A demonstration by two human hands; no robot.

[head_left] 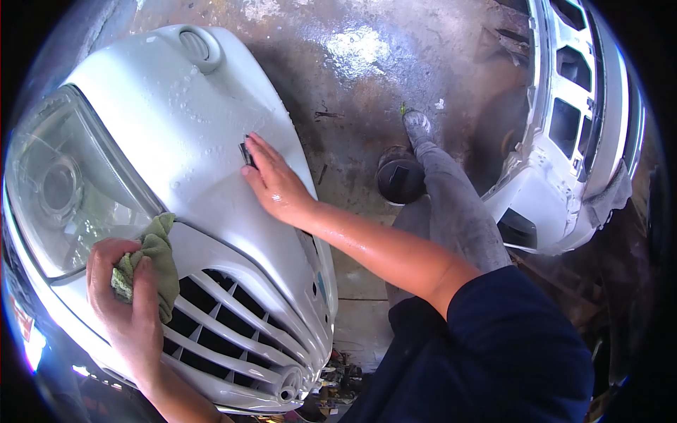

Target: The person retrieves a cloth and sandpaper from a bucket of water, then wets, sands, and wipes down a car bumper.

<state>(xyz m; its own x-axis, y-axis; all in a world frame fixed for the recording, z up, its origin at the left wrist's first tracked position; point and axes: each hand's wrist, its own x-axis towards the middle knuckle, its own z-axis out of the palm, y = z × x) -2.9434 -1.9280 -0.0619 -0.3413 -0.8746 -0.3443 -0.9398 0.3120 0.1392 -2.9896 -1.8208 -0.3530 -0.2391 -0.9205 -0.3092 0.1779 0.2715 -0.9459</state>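
A white car front (211,120), wet with scattered water drops, fills the left side, with a clear headlight (63,183) and a slatted grille (233,331). On its painted panel my right hand (273,180) presses a small dark flat pad (246,151), its fingers over the edge so that most of the pad is hidden. Water glistens on that hand and forearm. My left hand (127,299) grips a crumpled green cloth (161,264) beside the lower corner of the headlight, above the grille.
A dark round bucket (400,176) stands on the stained, partly wet floor (352,84) by my leg and shoe (418,127). At the right is another white bumper (536,204) with openings, and a grey cloth (612,194) hangs on it.
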